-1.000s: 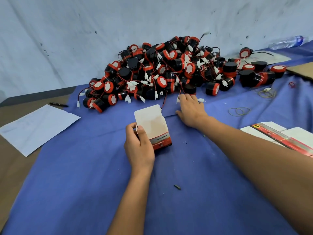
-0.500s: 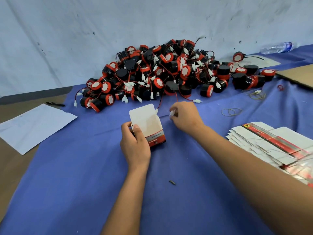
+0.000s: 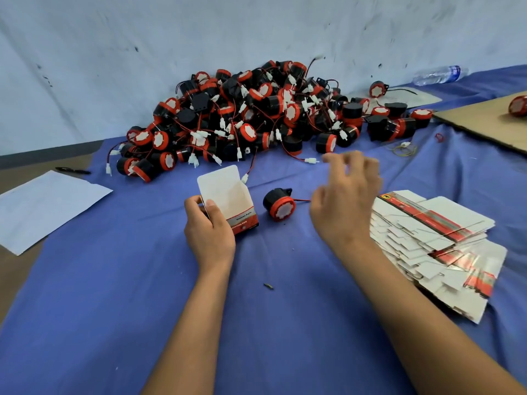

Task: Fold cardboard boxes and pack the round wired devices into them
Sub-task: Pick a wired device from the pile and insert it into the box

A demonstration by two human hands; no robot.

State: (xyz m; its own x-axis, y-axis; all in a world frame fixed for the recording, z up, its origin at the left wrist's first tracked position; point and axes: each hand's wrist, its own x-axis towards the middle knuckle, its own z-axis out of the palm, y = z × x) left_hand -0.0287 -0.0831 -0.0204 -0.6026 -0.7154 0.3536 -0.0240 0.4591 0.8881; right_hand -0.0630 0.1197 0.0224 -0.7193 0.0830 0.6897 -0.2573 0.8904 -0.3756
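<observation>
My left hand (image 3: 209, 228) grips a small white cardboard box (image 3: 228, 201) with a red and grey band. The box stands on the blue cloth (image 3: 114, 295) with its top flap up. One round black and red device (image 3: 279, 204) lies on its side just right of the box. Its red wire runs to the thumb side of my right hand (image 3: 346, 201). That hand hovers blurred with curled fingers, and I cannot tell whether it pinches the wire. A big pile of wired devices (image 3: 256, 118) lies behind, against the wall.
A stack of flat unfolded boxes (image 3: 433, 246) lies at the right. A white paper sheet (image 3: 42, 206) and a pen (image 3: 72, 171) are at the left. Brown cardboard (image 3: 484, 121), a plastic bottle (image 3: 439, 76) and rubber bands (image 3: 403, 149) sit far right.
My right hand has drawn one device out of the pile by its wire to beside the box, then swung right and up. My left hand keeps hold of the box.
</observation>
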